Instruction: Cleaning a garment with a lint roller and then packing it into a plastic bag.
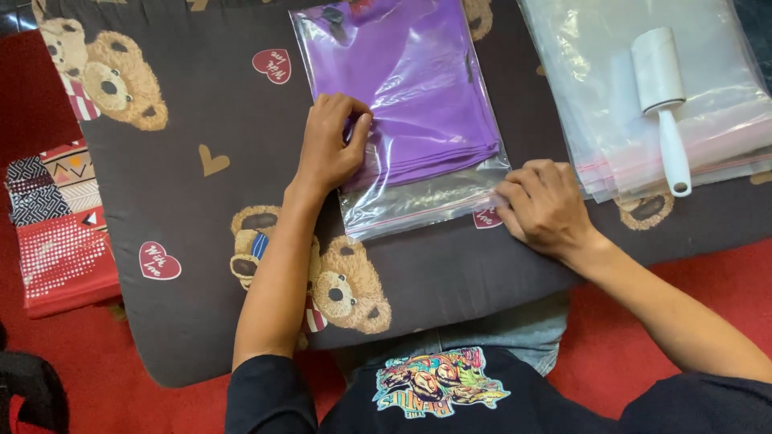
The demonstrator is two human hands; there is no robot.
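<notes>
Both of my hands were on the clear zip bag (418,201) that lay flat on the dark cushion printed with bears (177,201) in front of me. Inside it sat the folded purple cloth (418,88), filling the bag's far part and leaving an empty strip at the near, zip end. My left hand (330,145) was curled, knuckles up, fingers bent down and pressing on the bag's left edge over the cloth. My right hand (543,205) was closed, fingertips pinched at the bag's near right corner, right on the pink zip line; whether the seal was shut there I could not tell. I judged this to be the sealing step, with the cloth already in. The next move, as I read it, called for a steady pinch run along the zip while the left hand held the bag flat. To my right a stack of empty clear bags (708,137) lay with a white lint roller (663,96) resting on top
</notes>
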